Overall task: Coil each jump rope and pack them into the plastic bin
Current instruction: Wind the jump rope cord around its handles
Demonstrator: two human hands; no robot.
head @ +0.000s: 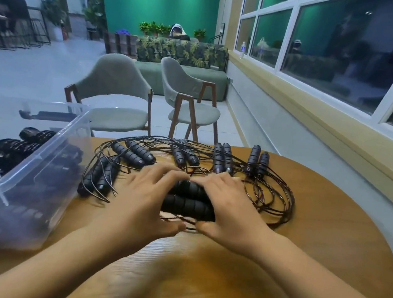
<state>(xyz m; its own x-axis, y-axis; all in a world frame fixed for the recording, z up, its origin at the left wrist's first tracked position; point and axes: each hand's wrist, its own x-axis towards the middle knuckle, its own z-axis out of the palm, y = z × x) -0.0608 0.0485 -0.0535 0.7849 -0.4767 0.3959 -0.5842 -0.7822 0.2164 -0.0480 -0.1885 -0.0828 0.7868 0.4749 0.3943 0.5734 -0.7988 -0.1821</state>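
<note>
Both left hand and right hand clasp one handle pair; tangled cords just beyond could snag on lifting.

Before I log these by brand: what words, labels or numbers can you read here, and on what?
No text can be read.
No print shows on the black ribbed jump rope handles.
No label shows on the clear plastic bin.
The small clear water bottle on the window sill has a label too small to read.
</note>
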